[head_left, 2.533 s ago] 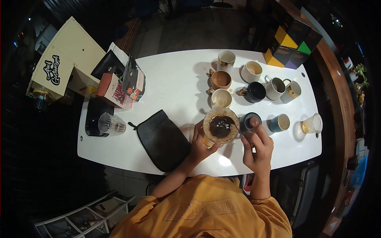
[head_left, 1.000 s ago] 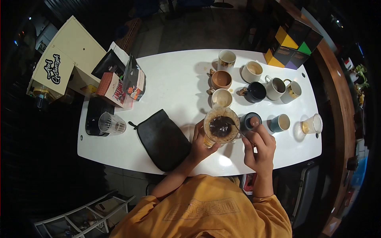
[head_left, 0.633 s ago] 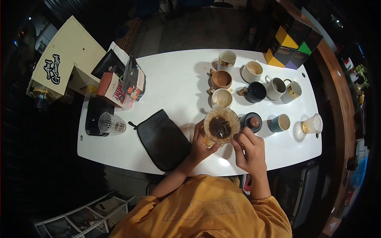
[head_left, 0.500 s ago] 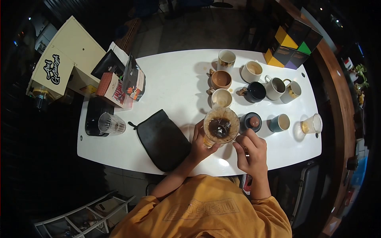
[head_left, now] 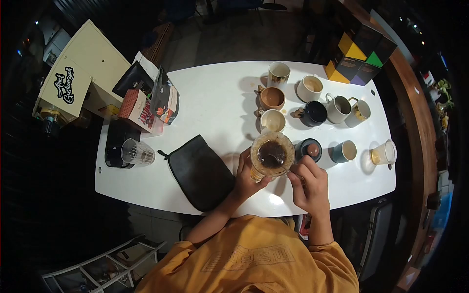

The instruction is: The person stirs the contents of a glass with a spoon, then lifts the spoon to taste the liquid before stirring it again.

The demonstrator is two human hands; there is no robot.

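A coffee dripper [head_left: 254, 155] lined with a paper filter holds dark liquid coffee [head_left: 272, 154] and stands over the near middle of the table. Beneath it shows part of a glass [head_left: 256, 175], with my left hand [head_left: 248, 177] wrapped around it from the left. At the dripper's right side, my right hand [head_left: 310, 184] is closed with thumb and fingers pinched at its edge; the exact grip is partly hidden. A black zip pouch [head_left: 199, 173] lies flat just left of my left hand. Beyond my right hand sits a dark round container [head_left: 316, 150] with a brown top.
Several mugs, among them a black mug [head_left: 314, 113] and a brown cup [head_left: 272, 98], stand behind the dripper. A blue cup [head_left: 344, 152] and a glass [head_left: 384, 152] are at right. Coffee bags [head_left: 165, 97] and a clear tumbler [head_left: 138, 152] occupy the left of the white table [head_left: 210, 88].
The coffee's surface in the filter looks flatter and its reflections have shifted. My right fingers have moved slightly; my left hand and the dripper stay nearly in place.
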